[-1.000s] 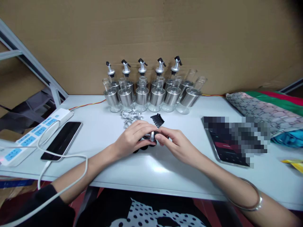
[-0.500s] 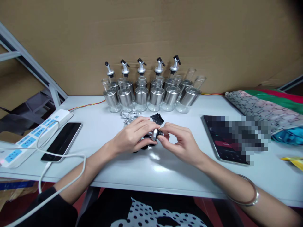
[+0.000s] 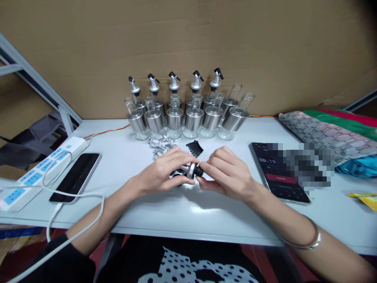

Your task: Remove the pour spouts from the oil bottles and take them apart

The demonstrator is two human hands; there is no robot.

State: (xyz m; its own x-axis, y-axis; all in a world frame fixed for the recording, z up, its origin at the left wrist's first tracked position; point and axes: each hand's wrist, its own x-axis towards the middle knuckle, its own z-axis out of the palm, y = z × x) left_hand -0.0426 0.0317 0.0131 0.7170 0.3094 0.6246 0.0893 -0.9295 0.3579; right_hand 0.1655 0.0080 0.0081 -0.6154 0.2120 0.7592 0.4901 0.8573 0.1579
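Pourer spout (image 3: 191, 171) sits pinched between left hand (image 3: 160, 173) thumb and fingers; right hand (image 3: 231, 175) seemingly nips its black end (image 3: 198, 170).

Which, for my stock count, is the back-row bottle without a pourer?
The rightmost back-row bottle: its glass neck is bare, whereas silver pourers top the other five there.

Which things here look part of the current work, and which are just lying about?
Likely job items:
spout in left hand and right hand
loose silver parts
black pieces
bottles

Seemingly lying about:
power strip
dark-screened phone
phone showing 00:19
patterned bundle
yellow packet
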